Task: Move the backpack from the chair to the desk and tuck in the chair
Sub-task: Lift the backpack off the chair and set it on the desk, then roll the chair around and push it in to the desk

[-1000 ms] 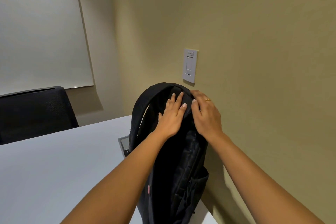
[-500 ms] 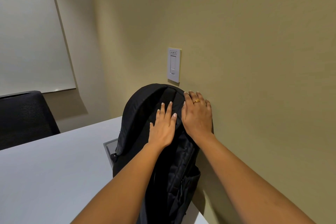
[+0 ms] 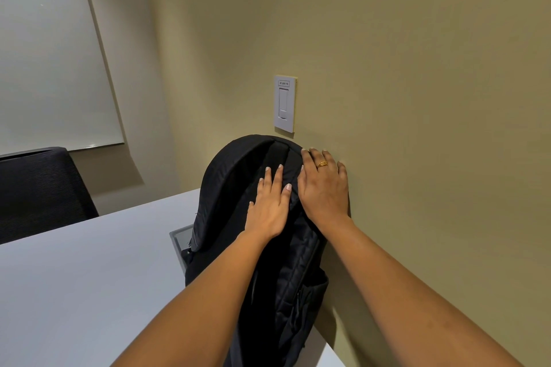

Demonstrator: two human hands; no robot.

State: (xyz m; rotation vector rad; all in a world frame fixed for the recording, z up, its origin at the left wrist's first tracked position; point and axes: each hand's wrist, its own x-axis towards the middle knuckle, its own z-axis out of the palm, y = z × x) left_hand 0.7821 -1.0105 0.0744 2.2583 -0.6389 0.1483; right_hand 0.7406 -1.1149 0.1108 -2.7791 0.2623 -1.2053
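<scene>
The black backpack (image 3: 238,182) stands upright on the white desk (image 3: 89,277), leaning against the beige wall at the desk's right edge. My left hand (image 3: 269,205) lies flat on its upper face, fingers spread. My right hand (image 3: 323,185), with a gold ring, rests flat on the backpack's top right side, its fingertips against the wall. Neither hand grips anything. A black chair (image 3: 38,188) shows at the far left behind the desk; the chair the backpack came from is out of view.
A white wall switch (image 3: 285,103) sits just above the backpack. A whiteboard (image 3: 50,48) hangs on the far wall. A grey cable hatch (image 3: 180,240) is set in the desk, partly under the backpack.
The backpack has gone from tilted in my grasp to leaning against the wall. Both hands have flattened on it, and the right hand slid toward the wall.
</scene>
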